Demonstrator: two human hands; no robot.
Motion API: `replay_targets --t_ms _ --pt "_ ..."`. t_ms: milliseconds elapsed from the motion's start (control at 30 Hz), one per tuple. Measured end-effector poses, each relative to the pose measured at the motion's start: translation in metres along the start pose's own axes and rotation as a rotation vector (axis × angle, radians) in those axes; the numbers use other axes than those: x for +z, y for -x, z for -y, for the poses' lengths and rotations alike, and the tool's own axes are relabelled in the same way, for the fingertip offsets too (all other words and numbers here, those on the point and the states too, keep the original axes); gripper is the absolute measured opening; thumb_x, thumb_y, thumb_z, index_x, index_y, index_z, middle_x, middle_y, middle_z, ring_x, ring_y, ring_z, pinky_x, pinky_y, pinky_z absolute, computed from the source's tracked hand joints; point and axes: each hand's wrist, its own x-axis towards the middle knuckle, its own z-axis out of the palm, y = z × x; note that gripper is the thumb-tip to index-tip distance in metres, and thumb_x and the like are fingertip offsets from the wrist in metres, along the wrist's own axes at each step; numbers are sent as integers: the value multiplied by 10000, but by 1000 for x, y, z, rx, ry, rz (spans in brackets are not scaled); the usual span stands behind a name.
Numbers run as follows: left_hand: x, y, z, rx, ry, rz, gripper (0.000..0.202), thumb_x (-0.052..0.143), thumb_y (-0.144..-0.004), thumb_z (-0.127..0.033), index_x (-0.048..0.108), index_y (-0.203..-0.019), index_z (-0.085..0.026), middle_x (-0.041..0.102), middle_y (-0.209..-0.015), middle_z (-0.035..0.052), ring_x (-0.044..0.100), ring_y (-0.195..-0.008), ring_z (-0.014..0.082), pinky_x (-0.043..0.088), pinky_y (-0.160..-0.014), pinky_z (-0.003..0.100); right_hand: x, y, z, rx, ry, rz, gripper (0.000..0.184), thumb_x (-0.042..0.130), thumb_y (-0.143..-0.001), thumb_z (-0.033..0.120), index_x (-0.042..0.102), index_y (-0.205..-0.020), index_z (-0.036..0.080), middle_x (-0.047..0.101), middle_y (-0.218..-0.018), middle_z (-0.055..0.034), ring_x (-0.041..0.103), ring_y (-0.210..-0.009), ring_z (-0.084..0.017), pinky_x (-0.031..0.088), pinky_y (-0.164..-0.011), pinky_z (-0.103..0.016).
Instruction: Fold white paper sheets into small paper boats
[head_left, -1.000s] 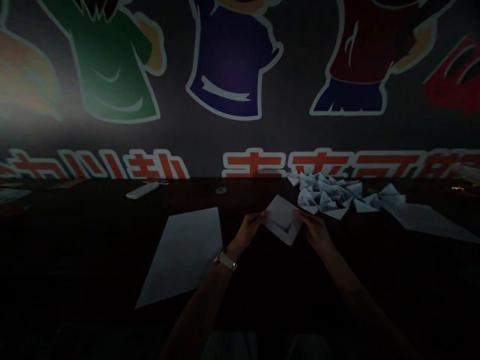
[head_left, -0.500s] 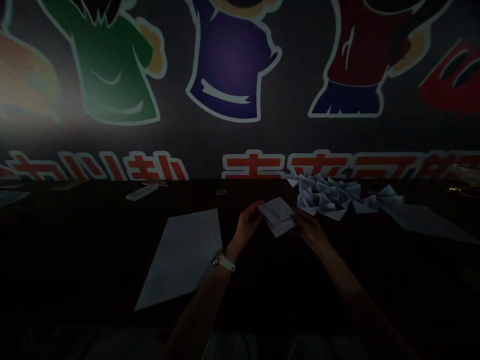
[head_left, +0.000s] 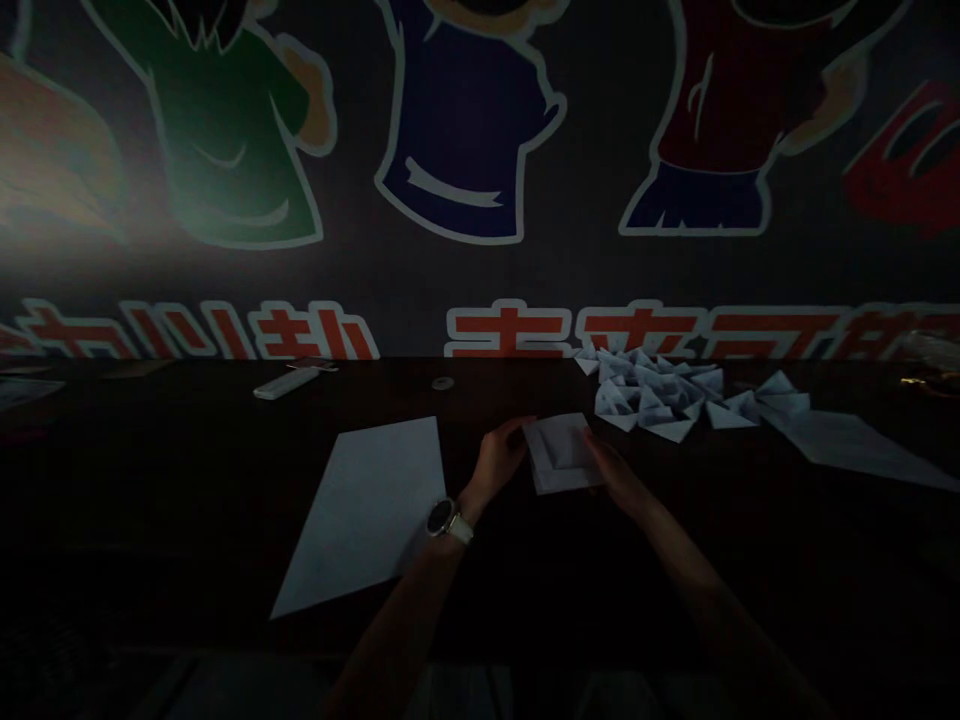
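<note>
A folded piece of white paper (head_left: 564, 455) is held up between my two hands, above the dark table. My left hand (head_left: 501, 458), with a watch (head_left: 442, 516) on its wrist, grips the paper's left edge. On the opposite edge my right hand (head_left: 616, 470) is closed, thumb on the near face and the other fingers mostly hidden behind. Left of my left forearm lies a flat white sheet (head_left: 364, 510). Beyond my right hand is a pile of folded paper boats (head_left: 652, 390).
Another white sheet (head_left: 862, 445) lies at the right, by the pile. Toward the back are a white oblong object (head_left: 286, 383) and a small round object (head_left: 443, 383). A wall with painted cartoon figures (head_left: 457, 130) rises behind the table.
The folded paper has turned between my hands, from a diamond pose to a squarer one, and sits slightly lower. My right hand's thumb now shows on its near face.
</note>
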Motion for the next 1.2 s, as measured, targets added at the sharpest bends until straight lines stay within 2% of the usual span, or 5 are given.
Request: replay_targets --t_ms 133,300,500,900,1200 --pt "-6 1 3 -185 -237 -50 231 541 -765 -98 715 -868 -210 713 -878 31 648 -836 175 453 -759 257 -1 -3 -1 -22 -43 8 714 361 -769 712 573 -1182 170 597 -507 12 533 -419 -166 435 -424 -286" --pt "-7 0 8 -277 -256 -85 190 593 -780 -253 700 -653 -161 676 -655 44 618 -667 174 407 -624 245 -6 -13 -8 -286 217 -111 473 611 -684 445 647 -1075 180 712 -871 -52 640 -837 -251 499 -754 -371" --pt "3 -2 17 -293 -57 -51 148 569 -744 -154 712 -777 -166 702 -763 20 619 -699 156 435 -611 220 -13 -15 -12 -418 296 -170 366 481 -732 334 694 -997 199 694 -1034 -65 597 -1032 -258 433 -914 -407" --pt "17 6 27 -352 188 -241 189 527 -739 -201 667 -636 -127 634 -588 2 586 -635 153 434 -588 229 -2 -13 -17 -420 349 -183 395 472 -774 357 664 -1055 157 673 -1084 -100 582 -1067 -263 394 -965 -426" --pt "18 4 14 -255 226 -191 235 486 -738 -118 705 -808 -166 710 -837 43 628 -870 206 464 -819 320 6 -7 -23 -644 677 -158 502 509 -723 161 561 -1219 221 573 -1245 -76 520 -1145 -246 403 -983 -445"
